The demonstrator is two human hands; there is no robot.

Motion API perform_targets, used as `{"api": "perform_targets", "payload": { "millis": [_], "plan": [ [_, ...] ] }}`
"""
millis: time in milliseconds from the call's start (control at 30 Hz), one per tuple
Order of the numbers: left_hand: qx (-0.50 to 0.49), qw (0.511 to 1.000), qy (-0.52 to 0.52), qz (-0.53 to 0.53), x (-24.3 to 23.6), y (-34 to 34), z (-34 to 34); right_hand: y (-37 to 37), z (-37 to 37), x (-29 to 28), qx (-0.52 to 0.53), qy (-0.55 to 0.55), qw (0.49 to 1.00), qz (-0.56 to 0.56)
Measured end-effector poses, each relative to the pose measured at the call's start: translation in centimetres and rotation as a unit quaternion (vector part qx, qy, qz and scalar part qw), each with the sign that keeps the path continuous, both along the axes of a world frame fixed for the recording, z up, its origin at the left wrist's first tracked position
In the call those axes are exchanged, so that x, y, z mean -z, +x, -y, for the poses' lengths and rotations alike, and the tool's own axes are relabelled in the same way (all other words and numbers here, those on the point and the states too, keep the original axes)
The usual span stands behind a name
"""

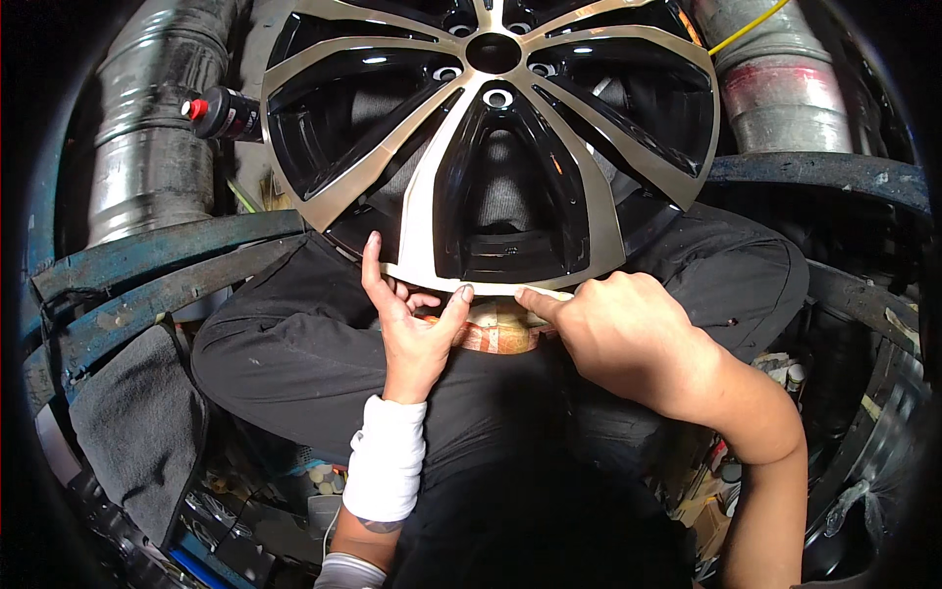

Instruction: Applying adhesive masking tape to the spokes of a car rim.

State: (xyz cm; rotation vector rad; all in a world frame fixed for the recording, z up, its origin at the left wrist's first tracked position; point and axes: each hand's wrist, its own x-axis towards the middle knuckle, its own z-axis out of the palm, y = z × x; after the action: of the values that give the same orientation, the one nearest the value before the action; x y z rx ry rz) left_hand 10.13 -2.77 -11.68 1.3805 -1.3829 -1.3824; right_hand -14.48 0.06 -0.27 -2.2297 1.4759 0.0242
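A black alloy wheel (422, 221) with brushed bronze-silver spoke faces lies face up in front of me, its near edge over my lap. My left hand (412, 329) is at the near rim lip. Its thumb tip presses the edge, the index finger points up beside the rim, and the other fingers curl by the lip, partly hidden. My right hand (638, 339) stretches its index finger to the same lip, just right of the left thumb. Its remaining fingers are folded under, and what they hold, if anything, is hidden. Below the lip shows a round orange-and-tan patterned object (498, 332).
Blue-painted curved metal bars (177, 260) flank my crossed legs. Silver ducts (157, 128) stand on both far sides. A black bottle with a red cap (228, 113) lies left of the wheel. A grey cloth (142, 422) hangs at the left; clutter fills the lower right.
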Motion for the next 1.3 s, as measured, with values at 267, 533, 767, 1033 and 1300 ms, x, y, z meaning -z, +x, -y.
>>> {"api": "perform_targets", "payload": {
  "millis": [267, 533, 767, 1033, 1300],
  "plan": [
    [0.012, 1.000, -0.006, 0.010, 0.00, -0.10, -0.04, -0.24, -0.22, -0.42, -0.006, 0.005, 1.000, -0.004],
    [-0.017, 1.000, 0.013, -0.004, -0.16, -0.21, 0.02, -0.12, -0.03, -0.52, -0.004, 0.025, 1.000, -0.014],
    [0.003, 1.000, 0.000, 0.009, 0.05, -0.10, 0.05, -0.06, 0.10, -0.68, 0.003, 0.046, 0.999, -0.018],
    [0.000, 1.000, -0.013, 0.023, 0.35, -0.31, 0.00, -0.01, 0.12, -0.54, -0.003, 0.034, 0.999, -0.024],
    [0.009, 0.997, -0.045, 0.064, 0.51, -0.48, -0.36, -0.01, 0.38, -0.85, 0.008, 0.057, 0.998, -0.028]
  ]
}}
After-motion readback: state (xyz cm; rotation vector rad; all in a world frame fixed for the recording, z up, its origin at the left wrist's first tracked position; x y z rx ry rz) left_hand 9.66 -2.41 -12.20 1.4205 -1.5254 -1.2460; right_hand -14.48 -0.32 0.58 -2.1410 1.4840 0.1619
